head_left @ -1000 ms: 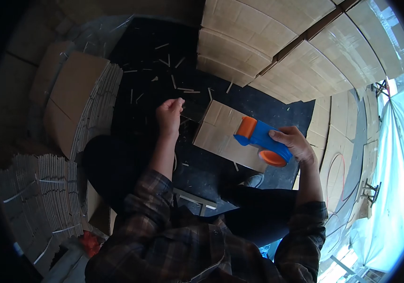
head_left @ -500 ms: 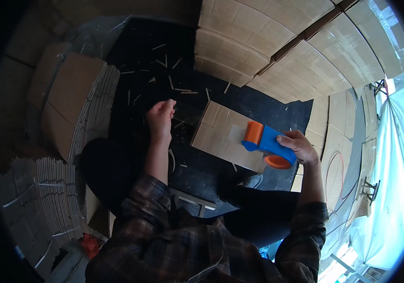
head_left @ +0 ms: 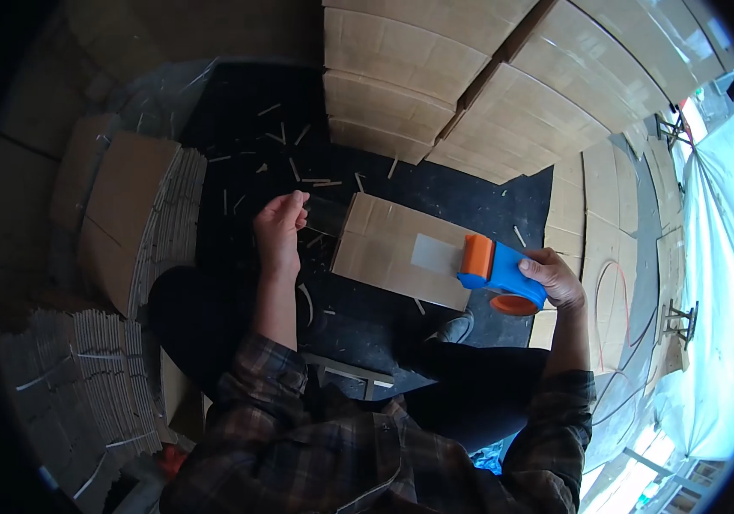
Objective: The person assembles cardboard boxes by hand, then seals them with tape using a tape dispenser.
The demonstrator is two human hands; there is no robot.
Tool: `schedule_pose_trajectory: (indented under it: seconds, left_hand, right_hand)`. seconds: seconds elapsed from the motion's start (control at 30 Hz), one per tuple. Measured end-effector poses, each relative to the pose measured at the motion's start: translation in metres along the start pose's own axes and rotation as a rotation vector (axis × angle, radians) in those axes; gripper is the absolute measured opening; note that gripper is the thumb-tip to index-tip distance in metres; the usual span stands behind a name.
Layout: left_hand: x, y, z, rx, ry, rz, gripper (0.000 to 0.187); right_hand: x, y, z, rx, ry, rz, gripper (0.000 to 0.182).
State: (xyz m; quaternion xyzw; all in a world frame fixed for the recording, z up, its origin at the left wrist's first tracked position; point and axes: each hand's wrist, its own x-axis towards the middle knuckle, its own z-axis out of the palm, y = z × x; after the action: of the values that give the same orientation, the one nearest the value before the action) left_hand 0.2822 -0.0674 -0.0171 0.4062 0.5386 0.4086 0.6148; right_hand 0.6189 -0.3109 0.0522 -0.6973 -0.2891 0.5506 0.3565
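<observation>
A closed cardboard box (head_left: 384,244) with a pale rectangular label (head_left: 435,254) lies between my hands, low over the dark floor. My right hand (head_left: 554,278) is wrapped round a blue and orange tape dispenser (head_left: 508,272), whose orange head is at the box's right end. Left of the box, my left hand (head_left: 280,224) is closed in a pinch. A faint clear strip of packing tape (head_left: 326,214) shows between those fingers and the box's left edge. The tape is hard to make out across the box top.
Tall stacks of cardboard boxes (head_left: 521,111) stand ahead and to the right. Bundles of flattened cartons (head_left: 149,227) are on my left. Thin scraps (head_left: 294,170) litter the dark floor (head_left: 238,103). A small bench (head_left: 350,370) is between my legs; translucent sheeting (head_left: 727,274) hangs at right.
The tape dispenser has moved slightly right, towards the box's right end, uncovering more of the label. My left hand stays pinched beside the box. The whole view has shifted a little.
</observation>
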Motion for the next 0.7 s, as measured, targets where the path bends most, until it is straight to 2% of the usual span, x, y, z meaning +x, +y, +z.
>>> schedule_pose_trajectory:
  seconds: [0.1,0.17,0.23,0.33,0.43,0.47,0.53,0.63,0.7]
  left_hand:
    - [-0.013,0.014,0.004,0.000,-0.041,-0.011,0.018]
    - [-0.021,0.020,0.008,0.003,-0.078,-0.001,0.017]
    - [-0.028,0.026,0.010,0.008,-0.114,0.011,0.016]
    - [-0.037,0.035,0.013,0.030,-0.168,0.082,0.015]
    - [-0.048,0.052,0.018,0.089,-0.202,0.177,0.017]
    - [-0.053,0.060,0.020,0.155,-0.213,0.209,0.019]
    - [-0.061,0.071,0.023,0.221,-0.226,0.253,0.022]
    - [-0.068,0.079,0.026,0.202,-0.251,0.182,0.023]
    - [-0.070,0.082,0.028,0.240,-0.314,0.136,0.041]
  right_hand:
    - [-0.017,0.010,-0.005,0.034,-0.018,-0.067,0.060]
    - [-0.033,0.007,0.006,0.120,0.126,-0.112,0.059]
    - [-0.042,0.013,0.004,0.140,0.106,-0.123,0.058]
    - [-0.056,0.021,0.003,0.272,0.024,-0.147,0.052]
    - [-0.074,0.023,0.014,0.405,0.141,-0.195,0.048]
    - [-0.077,0.029,0.012,0.407,0.144,-0.210,0.048]
    - [-0.080,0.039,0.012,0.609,0.038,-0.259,0.043]
    - [-0.096,0.039,0.025,0.705,0.140,-0.299,0.041]
    - [-0.101,0.048,0.023,0.751,0.104,-0.323,0.040]
